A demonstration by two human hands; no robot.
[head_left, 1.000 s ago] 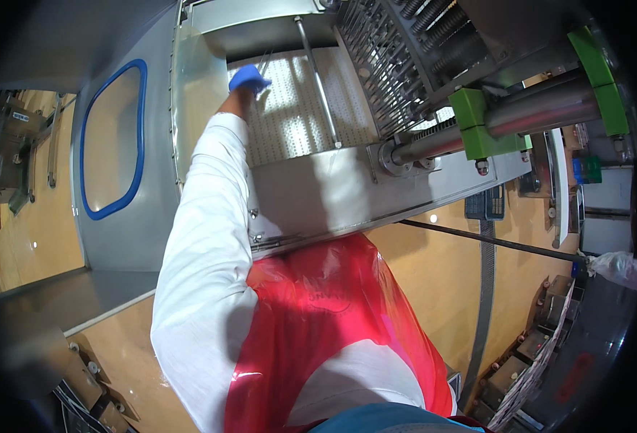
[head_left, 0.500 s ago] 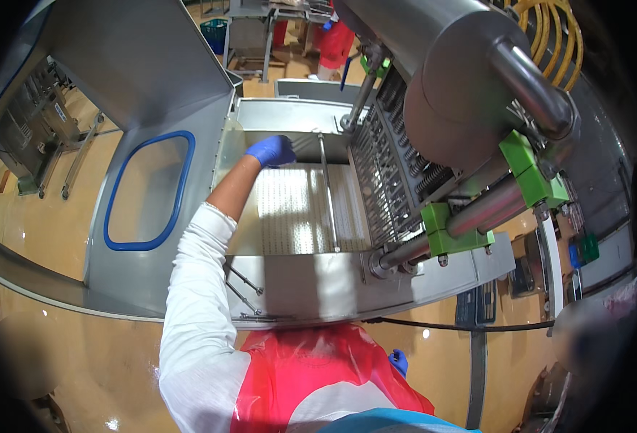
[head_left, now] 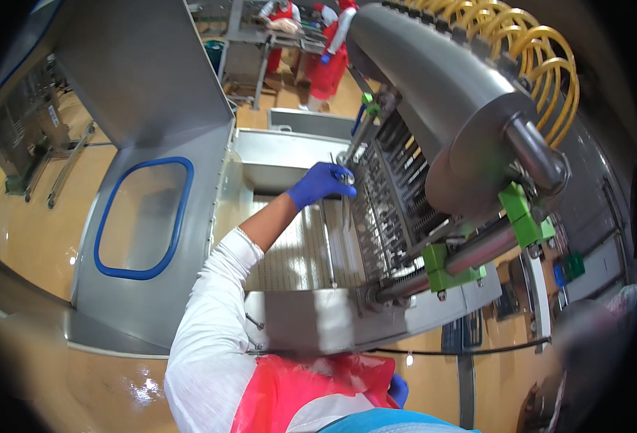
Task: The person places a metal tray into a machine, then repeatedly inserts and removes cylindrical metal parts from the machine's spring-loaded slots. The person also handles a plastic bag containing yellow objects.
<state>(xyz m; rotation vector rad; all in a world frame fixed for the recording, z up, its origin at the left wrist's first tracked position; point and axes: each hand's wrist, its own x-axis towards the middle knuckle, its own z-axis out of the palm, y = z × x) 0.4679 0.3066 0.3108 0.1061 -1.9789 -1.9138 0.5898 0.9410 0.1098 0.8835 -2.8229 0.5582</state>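
Pinching a slim metal rod (head_left: 347, 212), apparently for fine control, the left hand (head_left: 320, 185) sits mid-frame beside the needle rows (head_left: 385, 216) (right hand (head_left: 399, 390), lower centre: I cannot tell its grip).

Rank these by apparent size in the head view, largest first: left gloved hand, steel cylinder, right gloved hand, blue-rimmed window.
1. Steel cylinder
2. Blue-rimmed window
3. Left gloved hand
4. Right gloved hand, judging only its visible part

At frame centre, the blue-gloved left grip (head_left: 318, 186) is curling beside a metal rack (head_left: 398, 209); at lower centre, the right grip (head_left: 399, 391) is showing; at right, 2 green clamps (head_left: 436, 265) are circling a shaft (head_left: 486, 249).
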